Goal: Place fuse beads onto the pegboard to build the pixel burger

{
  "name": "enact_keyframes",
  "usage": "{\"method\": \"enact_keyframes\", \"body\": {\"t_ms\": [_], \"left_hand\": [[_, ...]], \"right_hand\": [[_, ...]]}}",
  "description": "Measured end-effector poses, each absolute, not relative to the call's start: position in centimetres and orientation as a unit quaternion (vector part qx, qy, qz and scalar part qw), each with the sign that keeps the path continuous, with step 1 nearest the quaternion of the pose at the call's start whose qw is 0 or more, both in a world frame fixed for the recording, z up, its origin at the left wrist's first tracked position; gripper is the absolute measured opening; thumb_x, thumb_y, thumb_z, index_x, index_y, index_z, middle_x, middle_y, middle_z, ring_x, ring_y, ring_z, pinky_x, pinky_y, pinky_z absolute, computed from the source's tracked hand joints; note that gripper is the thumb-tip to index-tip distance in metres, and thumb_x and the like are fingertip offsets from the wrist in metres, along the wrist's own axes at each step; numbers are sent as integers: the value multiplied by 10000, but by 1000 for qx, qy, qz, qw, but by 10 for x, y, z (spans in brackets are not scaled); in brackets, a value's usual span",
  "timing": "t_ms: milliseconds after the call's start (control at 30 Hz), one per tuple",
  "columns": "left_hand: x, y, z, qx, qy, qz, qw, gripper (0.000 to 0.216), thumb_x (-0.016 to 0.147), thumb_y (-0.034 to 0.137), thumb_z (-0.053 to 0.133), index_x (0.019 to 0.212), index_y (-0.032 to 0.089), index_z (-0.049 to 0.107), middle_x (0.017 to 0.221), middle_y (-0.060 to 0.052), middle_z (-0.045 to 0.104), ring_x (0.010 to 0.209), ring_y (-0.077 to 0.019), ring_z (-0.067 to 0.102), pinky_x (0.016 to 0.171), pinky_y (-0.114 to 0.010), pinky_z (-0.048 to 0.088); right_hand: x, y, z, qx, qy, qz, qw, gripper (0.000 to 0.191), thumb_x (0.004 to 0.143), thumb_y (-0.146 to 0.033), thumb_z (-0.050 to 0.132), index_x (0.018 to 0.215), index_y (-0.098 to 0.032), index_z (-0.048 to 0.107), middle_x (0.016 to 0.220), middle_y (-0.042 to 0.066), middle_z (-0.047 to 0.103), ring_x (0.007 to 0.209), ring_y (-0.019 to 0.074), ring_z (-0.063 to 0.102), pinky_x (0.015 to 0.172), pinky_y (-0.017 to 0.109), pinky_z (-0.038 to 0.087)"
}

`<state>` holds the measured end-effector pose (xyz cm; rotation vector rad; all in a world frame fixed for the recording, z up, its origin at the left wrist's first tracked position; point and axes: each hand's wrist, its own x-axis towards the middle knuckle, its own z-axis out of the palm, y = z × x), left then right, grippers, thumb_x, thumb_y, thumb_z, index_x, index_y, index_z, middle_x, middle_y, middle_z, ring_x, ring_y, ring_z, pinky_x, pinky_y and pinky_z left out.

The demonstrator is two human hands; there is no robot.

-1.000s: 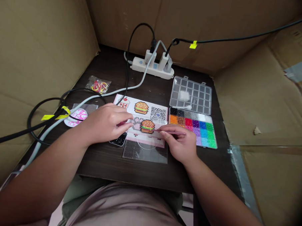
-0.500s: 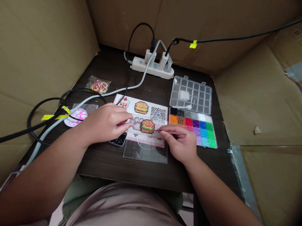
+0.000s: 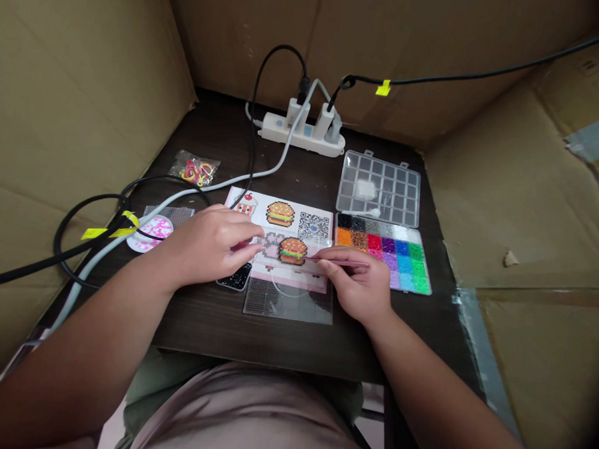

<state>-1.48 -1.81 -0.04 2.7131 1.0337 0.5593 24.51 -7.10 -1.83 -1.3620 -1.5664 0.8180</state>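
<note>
A clear pegboard [image 3: 289, 300] lies on the dark table [image 3: 216, 320] with a pink pattern card [image 3: 300, 219] under its far part. A bead burger [image 3: 293, 251] sits on the board. My right hand [image 3: 359, 283] pinches thin pink tweezers [image 3: 335, 260], whose tip points left at the burger's right edge. My left hand [image 3: 212, 244] rests on the board's left side, fingers curled and pressed down beside the burger. A small black tray of dark beads [image 3: 236, 279] peeks out under that hand.
A bead box [image 3: 383, 253] with several colour compartments lies right of the card, its clear lid [image 3: 379, 188] open behind. A power strip [image 3: 303, 133] with cables sits at the back. A bag of coloured rings [image 3: 195, 169], a pink disc [image 3: 153, 230] and cardboard walls surround the table.
</note>
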Motion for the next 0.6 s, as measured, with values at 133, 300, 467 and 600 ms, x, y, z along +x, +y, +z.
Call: {"method": "enact_keyframes", "body": {"t_ms": [133,300,467,600], "left_hand": [[-15,-18,-1,914,346,194,90,251,942,313,501,964,174,709,915,-52,742,830,-187,682,804,-335,467],[-15,-18,-1,915,341,196,90,249,943,312,506,962,167,707,908,-55,742,830,-186,683,810,-333,468],[-14,-18,-1,916,335,203,84,243,943,302,512,962,158,707,908,-56,741,829,-185,685,811,-333,470],[-15,-19,0,915,338,200,89,243,943,306,511,976,163,705,916,-53,742,835,-186,682,815,-337,470]], "right_hand": [[246,-71,-19,-548,-632,328,438,73,773,-215,669,740,-215,735,784,37,767,718,187,722,630,304,595],[246,-71,-19,-545,-638,326,436,71,779,-209,671,747,-209,734,795,39,768,728,183,724,636,297,593],[247,-71,-20,-539,-642,325,437,69,782,-201,670,755,-202,733,797,41,768,724,177,723,626,285,588],[247,-71,-19,-546,-638,327,434,69,783,-210,673,756,-208,736,799,43,768,733,185,725,635,300,596]]}}
